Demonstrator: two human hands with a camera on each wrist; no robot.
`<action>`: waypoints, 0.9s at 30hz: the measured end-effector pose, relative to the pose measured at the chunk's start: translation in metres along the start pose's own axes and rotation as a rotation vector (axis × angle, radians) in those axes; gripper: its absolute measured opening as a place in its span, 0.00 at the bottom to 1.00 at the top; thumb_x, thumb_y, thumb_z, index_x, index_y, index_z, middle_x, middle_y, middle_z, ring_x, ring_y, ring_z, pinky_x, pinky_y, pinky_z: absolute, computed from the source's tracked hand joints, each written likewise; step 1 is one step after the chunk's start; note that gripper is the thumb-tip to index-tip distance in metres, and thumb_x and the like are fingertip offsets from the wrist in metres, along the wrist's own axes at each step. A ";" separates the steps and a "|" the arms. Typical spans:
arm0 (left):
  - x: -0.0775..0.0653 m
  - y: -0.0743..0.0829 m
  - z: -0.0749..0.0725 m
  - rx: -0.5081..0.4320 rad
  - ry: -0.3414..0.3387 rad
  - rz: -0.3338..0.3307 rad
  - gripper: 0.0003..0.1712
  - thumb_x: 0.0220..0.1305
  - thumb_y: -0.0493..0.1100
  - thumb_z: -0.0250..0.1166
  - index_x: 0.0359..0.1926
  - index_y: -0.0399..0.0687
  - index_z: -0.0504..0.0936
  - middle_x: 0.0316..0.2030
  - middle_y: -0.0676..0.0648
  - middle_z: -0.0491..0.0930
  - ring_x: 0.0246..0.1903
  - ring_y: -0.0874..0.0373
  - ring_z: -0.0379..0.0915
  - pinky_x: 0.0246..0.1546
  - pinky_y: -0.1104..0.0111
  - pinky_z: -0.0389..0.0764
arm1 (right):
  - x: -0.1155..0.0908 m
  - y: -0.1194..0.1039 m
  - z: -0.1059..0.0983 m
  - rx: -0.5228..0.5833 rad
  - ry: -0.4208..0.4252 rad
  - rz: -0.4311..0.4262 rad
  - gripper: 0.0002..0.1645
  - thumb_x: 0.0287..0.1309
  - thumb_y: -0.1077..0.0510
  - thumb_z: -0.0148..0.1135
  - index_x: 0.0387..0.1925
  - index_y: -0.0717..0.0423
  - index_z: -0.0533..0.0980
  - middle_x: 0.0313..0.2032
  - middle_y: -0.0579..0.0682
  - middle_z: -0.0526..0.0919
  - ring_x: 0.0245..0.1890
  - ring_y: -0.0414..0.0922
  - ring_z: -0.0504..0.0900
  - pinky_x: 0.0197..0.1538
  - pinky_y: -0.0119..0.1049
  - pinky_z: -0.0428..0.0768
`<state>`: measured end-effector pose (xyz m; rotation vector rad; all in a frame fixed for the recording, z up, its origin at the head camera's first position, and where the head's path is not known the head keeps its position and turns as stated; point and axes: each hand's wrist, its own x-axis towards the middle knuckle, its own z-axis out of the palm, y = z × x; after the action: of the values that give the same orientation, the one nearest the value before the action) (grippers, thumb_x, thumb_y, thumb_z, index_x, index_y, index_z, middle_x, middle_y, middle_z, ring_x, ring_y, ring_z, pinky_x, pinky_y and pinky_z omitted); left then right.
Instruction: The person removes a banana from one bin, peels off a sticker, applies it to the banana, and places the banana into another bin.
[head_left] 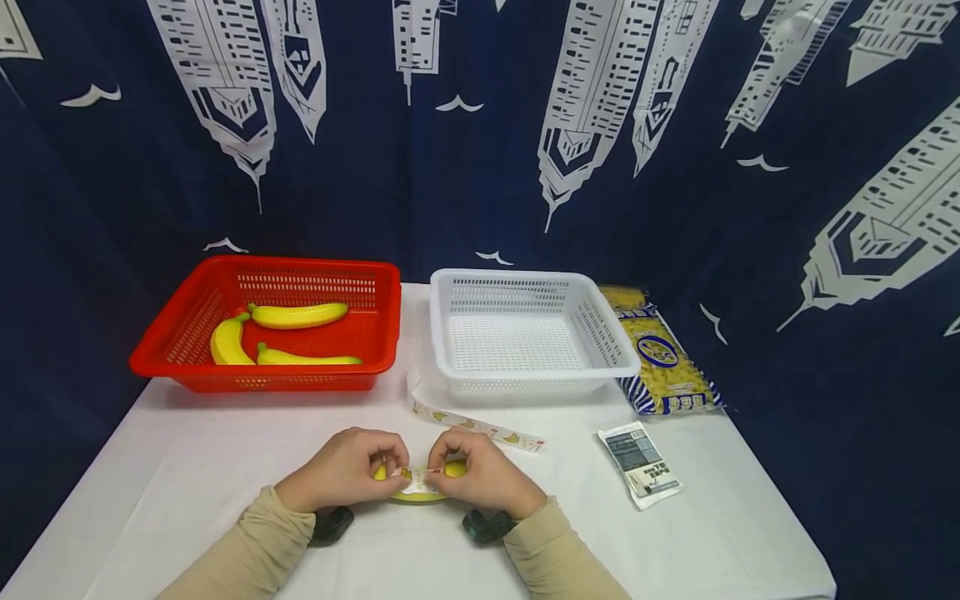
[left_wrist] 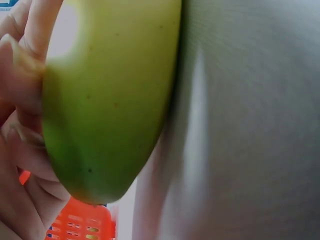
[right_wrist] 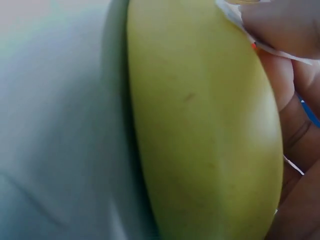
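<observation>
A yellow banana (head_left: 418,497) lies crosswise on the white table, close in front of the person, between both hands. Over its middle is a small white printed label (head_left: 417,482). The left hand (head_left: 348,468) pinches the label's left end with curled fingers; in the left wrist view its fingers lie along the banana (left_wrist: 110,100), near a greenish tip. At the other end, the right hand (head_left: 491,471) pinches the label between thumb and fingers. The right wrist view shows the label's white edge (right_wrist: 280,52) under a fingertip, against the banana (right_wrist: 200,125).
Behind the hands lies a strip of banana-printed labels (head_left: 480,425). A red basket (head_left: 270,372) with three bananas stands back left, a white basket (head_left: 536,375) beside it. To the right are a yellow pasta bag (head_left: 667,358) and a small white packet (head_left: 641,465).
</observation>
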<state>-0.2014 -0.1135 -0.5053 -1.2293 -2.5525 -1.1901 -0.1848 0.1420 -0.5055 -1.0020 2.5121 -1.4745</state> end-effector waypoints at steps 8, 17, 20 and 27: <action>0.001 0.003 0.007 0.070 0.004 -0.068 0.17 0.49 0.50 0.81 0.29 0.71 0.78 0.21 0.69 0.74 0.24 0.73 0.69 0.28 0.75 0.70 | 0.000 -0.003 0.005 -0.023 0.000 0.029 0.16 0.50 0.61 0.78 0.33 0.44 0.77 0.31 0.38 0.79 0.37 0.34 0.77 0.46 0.30 0.76; 0.002 0.002 0.009 0.103 -0.002 -0.098 0.21 0.48 0.52 0.81 0.36 0.69 0.75 0.23 0.69 0.72 0.23 0.73 0.67 0.28 0.74 0.69 | 0.001 -0.005 0.006 -0.066 -0.011 0.040 0.24 0.52 0.60 0.79 0.48 0.45 0.76 0.34 0.38 0.78 0.36 0.34 0.77 0.44 0.29 0.77; 0.001 -0.001 0.008 0.091 -0.011 -0.101 0.25 0.48 0.51 0.81 0.41 0.67 0.74 0.24 0.69 0.72 0.22 0.73 0.67 0.28 0.74 0.70 | 0.001 -0.003 0.003 -0.053 -0.037 0.033 0.27 0.54 0.63 0.76 0.54 0.50 0.76 0.34 0.39 0.77 0.37 0.34 0.77 0.47 0.30 0.76; 0.000 -0.003 0.006 0.069 -0.001 -0.068 0.24 0.50 0.50 0.81 0.37 0.66 0.72 0.20 0.66 0.67 0.20 0.74 0.62 0.24 0.75 0.66 | 0.002 0.000 -0.001 -0.044 -0.045 0.000 0.28 0.56 0.67 0.70 0.59 0.56 0.74 0.33 0.40 0.78 0.38 0.35 0.78 0.49 0.32 0.77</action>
<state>-0.2023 -0.1104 -0.5110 -1.1381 -2.6314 -1.1040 -0.1862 0.1414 -0.5044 -1.0291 2.5237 -1.3865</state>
